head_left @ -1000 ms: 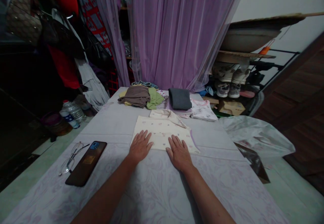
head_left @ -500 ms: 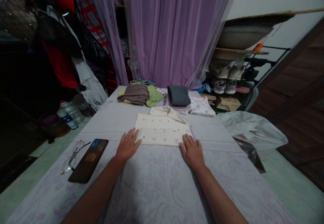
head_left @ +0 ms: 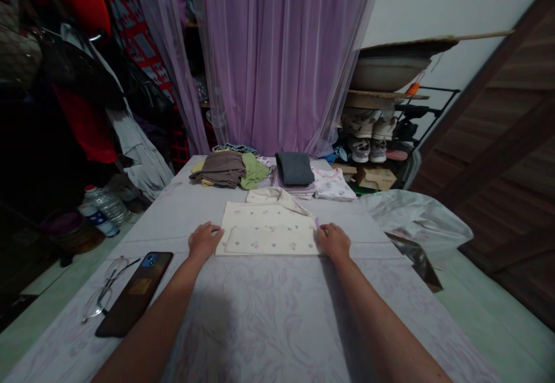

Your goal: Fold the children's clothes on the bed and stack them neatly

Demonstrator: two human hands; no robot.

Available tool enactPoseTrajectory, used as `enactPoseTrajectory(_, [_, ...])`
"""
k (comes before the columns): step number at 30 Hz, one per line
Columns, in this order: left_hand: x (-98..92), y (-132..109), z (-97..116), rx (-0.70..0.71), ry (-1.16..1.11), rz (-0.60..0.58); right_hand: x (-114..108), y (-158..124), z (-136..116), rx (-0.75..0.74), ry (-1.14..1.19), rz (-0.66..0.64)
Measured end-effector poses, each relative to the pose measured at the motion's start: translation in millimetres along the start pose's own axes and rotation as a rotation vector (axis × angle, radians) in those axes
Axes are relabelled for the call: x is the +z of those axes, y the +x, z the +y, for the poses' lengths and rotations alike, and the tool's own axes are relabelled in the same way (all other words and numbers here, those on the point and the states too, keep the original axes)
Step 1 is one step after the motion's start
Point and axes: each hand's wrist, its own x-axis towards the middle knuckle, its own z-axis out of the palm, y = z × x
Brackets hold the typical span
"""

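Observation:
A cream garment with small heart prints [head_left: 269, 230] lies folded flat on the pale patterned sheet [head_left: 269, 308] in front of me. My left hand [head_left: 203, 240] is curled at the garment's near left corner, fingers closed on its edge. At the near right corner my right hand [head_left: 333, 240] is curled the same way, gripping the edge there.
Folded clothes lie at the far end: a brown and green pile [head_left: 228, 169], a dark grey piece [head_left: 295, 168], a white printed one [head_left: 332, 183]. A phone [head_left: 134, 292] and glasses [head_left: 102, 296] lie at left. A clear plastic bag [head_left: 416, 221] at right; purple curtain [head_left: 277, 54] behind.
My hands slid apart from the top of the garment to its two near corners and curled onto the edge. The view has shifted slightly.

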Motion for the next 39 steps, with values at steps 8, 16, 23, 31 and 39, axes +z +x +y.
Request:
enactPoseTrajectory(8, [-7.9,7.4,27.0,-0.015,-0.077,0.019,11.6,-1.8,-7.8,-0.053,0.064,0.121])
enactPoseTrajectory(16, [-12.4,16.0,35.7,-0.112,-0.492,-0.097,22.9,-0.3,1.4,-0.119,0.128,0.230])
enactPoseTrajectory(23, [-15.5,32.4,19.8,-0.220,-0.683,-0.248,17.3,8.6,6.2,-0.073,0.166,0.125])
enactPoseTrajectory(31, [-11.4,35.1,13.9,-0.240,-0.596,-0.222,6.6,13.0,10.5,-0.017,0.156,0.054])
enactPoseTrajectory(39, [-20.4,22.2,31.2,0.098,-0.216,-0.011,-1.4,5.4,-6.4,0.025,0.128,0.038])
